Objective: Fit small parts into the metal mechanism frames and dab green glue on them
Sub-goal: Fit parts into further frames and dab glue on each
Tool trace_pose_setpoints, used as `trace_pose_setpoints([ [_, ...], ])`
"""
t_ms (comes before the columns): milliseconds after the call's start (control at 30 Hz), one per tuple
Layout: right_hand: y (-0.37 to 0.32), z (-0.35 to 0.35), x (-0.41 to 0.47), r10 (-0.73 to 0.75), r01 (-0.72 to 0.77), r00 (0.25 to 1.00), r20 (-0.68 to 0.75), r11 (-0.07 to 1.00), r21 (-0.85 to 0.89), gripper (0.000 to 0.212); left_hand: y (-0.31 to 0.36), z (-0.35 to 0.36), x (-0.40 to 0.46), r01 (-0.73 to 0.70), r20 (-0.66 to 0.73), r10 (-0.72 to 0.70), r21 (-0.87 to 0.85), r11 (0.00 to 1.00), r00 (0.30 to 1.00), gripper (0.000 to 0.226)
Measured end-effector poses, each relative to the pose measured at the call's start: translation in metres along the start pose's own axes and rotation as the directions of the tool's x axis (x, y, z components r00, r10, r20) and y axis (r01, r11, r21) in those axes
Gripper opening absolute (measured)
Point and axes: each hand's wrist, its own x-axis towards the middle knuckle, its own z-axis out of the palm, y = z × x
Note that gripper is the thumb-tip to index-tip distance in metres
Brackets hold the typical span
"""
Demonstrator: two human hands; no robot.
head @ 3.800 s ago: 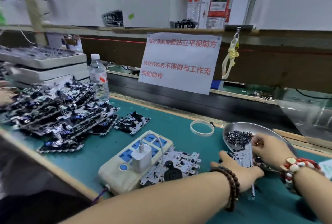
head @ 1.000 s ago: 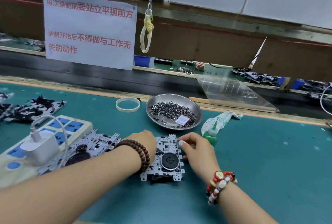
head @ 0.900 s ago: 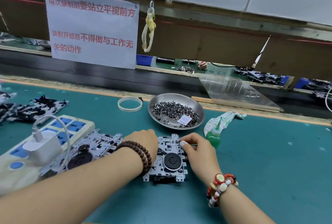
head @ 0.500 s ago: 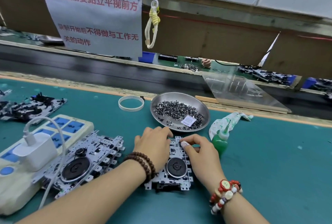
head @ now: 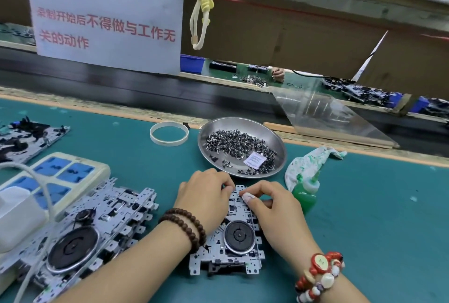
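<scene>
A metal mechanism frame (head: 239, 237) with a round black wheel lies flat on the green mat in front of me. My left hand (head: 206, 198) rests on its left side, fingers curled at the far edge. My right hand (head: 274, 208) pinches at the same far edge with thumb and forefinger; whatever small part sits between the fingertips is hidden. A steel dish (head: 272, 137) of small dark parts stands just beyond. A green glue bottle (head: 305, 193) stands to the right of my right hand.
A stack of metal frames (head: 80, 232) lies at the left, partly on a power strip (head: 58, 171) with a white charger (head: 17, 215). A white tape ring (head: 169, 133) and a glue-stained rag (head: 311, 160) lie near the dish. More frames (head: 26, 137) sit far left.
Both hands have slid to the frame's far edge and the fingertips have come together there. The view has tilted down and closer to the frame.
</scene>
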Motion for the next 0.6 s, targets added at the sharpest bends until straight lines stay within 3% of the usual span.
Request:
trace_pose_setpoints([
  [267, -0.0006, 0.0046, 0.0000, 0.021, -0.021, 1.000, -0.002, 0.998, 0.057, 0.018, -0.0034, -0.0018, 0.0006, -0.013, -0.057, 0.017, 0.069, 0.998, 0.998, 0.016],
  [600, 0.0018, 0.0075, 0.0003, 0.039, -0.036, 0.999, -0.018, 0.990, 0.138, 0.016, -0.0065, 0.0008, -0.0086, -0.140, -0.051, 0.132, -0.194, 0.971, 0.990, 0.019],
])
